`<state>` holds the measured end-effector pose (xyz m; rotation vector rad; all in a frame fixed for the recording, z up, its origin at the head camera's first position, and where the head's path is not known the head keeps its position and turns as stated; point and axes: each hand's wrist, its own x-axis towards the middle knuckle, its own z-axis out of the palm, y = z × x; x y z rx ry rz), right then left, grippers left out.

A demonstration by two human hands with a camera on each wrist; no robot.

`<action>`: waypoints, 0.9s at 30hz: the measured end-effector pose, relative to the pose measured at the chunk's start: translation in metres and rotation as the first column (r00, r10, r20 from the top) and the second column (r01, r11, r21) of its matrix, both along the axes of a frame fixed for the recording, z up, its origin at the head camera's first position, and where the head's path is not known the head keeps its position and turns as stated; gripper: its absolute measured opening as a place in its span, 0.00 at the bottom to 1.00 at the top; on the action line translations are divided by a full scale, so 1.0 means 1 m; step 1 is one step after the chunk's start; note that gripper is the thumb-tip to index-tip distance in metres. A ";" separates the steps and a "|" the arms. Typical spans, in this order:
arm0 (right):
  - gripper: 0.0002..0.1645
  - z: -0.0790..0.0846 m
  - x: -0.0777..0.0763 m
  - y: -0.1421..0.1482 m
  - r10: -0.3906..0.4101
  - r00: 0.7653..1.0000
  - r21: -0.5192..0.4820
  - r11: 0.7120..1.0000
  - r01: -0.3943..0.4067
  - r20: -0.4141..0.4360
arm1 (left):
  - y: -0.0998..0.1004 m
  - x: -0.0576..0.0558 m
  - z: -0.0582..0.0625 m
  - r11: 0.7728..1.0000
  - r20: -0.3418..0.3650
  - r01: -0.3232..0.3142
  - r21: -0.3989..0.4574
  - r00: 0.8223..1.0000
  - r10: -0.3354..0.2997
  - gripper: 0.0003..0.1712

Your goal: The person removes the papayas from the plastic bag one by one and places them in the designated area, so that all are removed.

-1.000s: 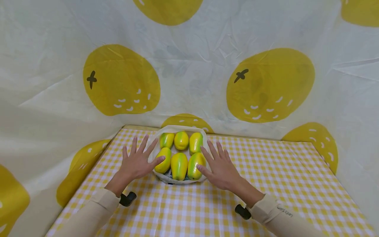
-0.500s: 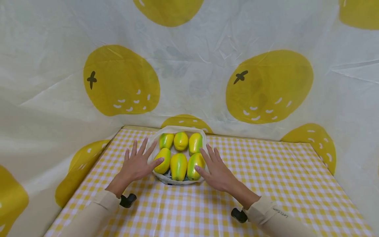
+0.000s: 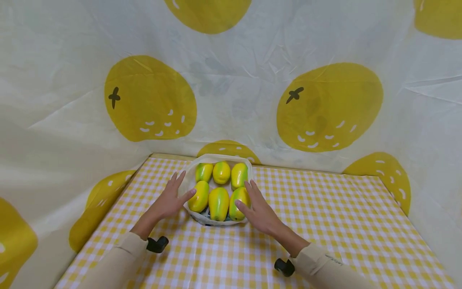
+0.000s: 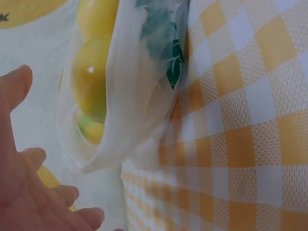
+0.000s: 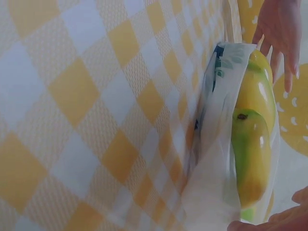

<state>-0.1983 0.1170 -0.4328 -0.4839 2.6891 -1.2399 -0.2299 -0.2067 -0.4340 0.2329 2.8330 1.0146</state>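
Note:
Several yellow-green mangoes [image 3: 218, 204] lie in two rows inside a white, thin-walled, bag-like container [image 3: 190, 173]. A dark green leaf print [image 4: 174, 65] marks its side in the left wrist view. My left hand [image 3: 169, 202] is at the container's left side, fingers extended and thumb over the rim near the front left mango [image 3: 199, 197]. On the other side, my right hand [image 3: 262, 214] has straight fingers along the right rim, its thumb above the front right mango [image 3: 238, 202]. Whether either hand touches the container I cannot tell.
A yellow-and-white checked cloth [image 3: 332, 224] covers the table. Behind it hangs a pale curtain [image 3: 234, 92] with large yellow fruit prints, close to the container's far side. Dark wrist cameras [image 3: 157, 244] sit below both wrists.
My right hand has moved left and slightly down, nearer the container. The left hand has turned more edge-on, its fingers closer together. Mangoes and container stay in place.

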 end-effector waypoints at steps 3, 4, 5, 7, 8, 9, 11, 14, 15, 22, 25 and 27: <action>0.51 -0.004 -0.001 -0.004 -0.038 0.999 -0.025 0.999 0.038 0.017 | -0.003 -0.003 -0.002 0.996 0.036 -0.015 0.085 0.999 0.012 0.55; 0.51 -0.005 -0.002 -0.005 -0.052 0.998 -0.031 0.998 0.052 0.022 | -0.005 -0.003 -0.003 0.994 0.049 -0.024 0.108 0.999 0.019 0.55; 0.52 -0.006 -0.002 -0.006 -0.067 0.997 -0.037 0.997 0.068 0.027 | -0.005 -0.004 -0.004 0.991 0.062 -0.030 0.129 0.998 0.023 0.55; 0.52 -0.008 -0.003 -0.008 -0.100 0.994 -0.050 0.994 0.101 0.037 | -0.007 -0.005 -0.005 0.981 0.092 -0.047 0.186 0.995 0.030 0.54; 0.52 -0.010 -0.003 -0.009 -0.117 0.992 -0.057 0.991 0.119 0.036 | -0.008 -0.005 -0.006 0.974 0.107 -0.055 0.221 0.994 0.032 0.52; 0.51 -0.010 -0.004 -0.010 -0.136 0.990 -0.065 0.988 0.138 0.035 | -0.009 -0.005 -0.007 0.964 0.126 -0.065 0.256 0.992 0.033 0.52; 0.50 -0.012 -0.004 -0.012 -0.171 0.985 -0.081 0.982 0.172 0.019 | -0.010 -0.005 -0.009 0.944 0.157 -0.081 0.320 0.987 0.031 0.50; 0.47 -0.013 -0.003 -0.014 -0.224 0.974 -0.131 0.967 0.219 -0.025 | -0.011 -0.004 -0.012 0.917 0.183 -0.095 0.389 0.983 0.024 0.49; 0.46 -0.013 -0.002 -0.014 -0.242 0.969 -0.145 0.961 0.234 -0.041 | -0.010 -0.005 -0.013 0.910 0.185 -0.097 0.402 0.982 0.023 0.48; 0.43 -0.014 0.000 -0.021 -0.276 0.959 -0.229 0.939 0.256 -0.057 | -0.007 -0.007 -0.018 0.896 0.158 -0.077 0.436 0.987 0.008 0.44; 0.43 -0.016 -0.002 -0.022 -0.274 0.961 -0.222 0.939 0.263 -0.021 | -0.007 -0.007 -0.019 0.902 0.163 -0.075 0.426 0.987 0.005 0.41; 0.43 -0.019 -0.004 -0.023 -0.285 0.959 -0.205 0.938 0.280 0.008 | -0.008 -0.007 -0.020 0.904 0.171 -0.080 0.421 0.985 0.008 0.40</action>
